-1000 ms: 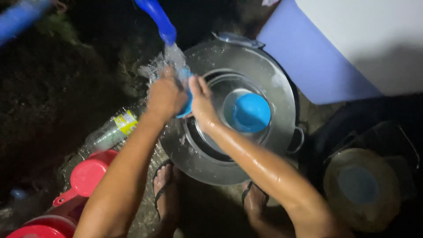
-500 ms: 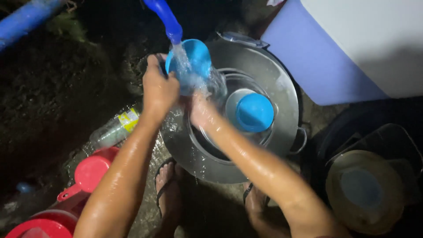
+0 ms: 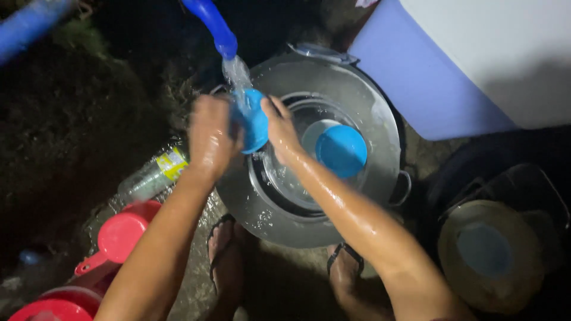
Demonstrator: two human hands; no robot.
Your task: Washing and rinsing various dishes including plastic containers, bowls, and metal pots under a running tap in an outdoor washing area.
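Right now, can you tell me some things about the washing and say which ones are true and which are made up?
1. Both hands hold a blue cup under running water. True: left hand, right hand.
2. The water comes from a red spout. False: the spout is blue.
3. A second blue cup sits inside the metal basin. True.
4. A glass jar lies by the left arm. False: it is a clear plastic bottle.
5. The person wears sandals. True.
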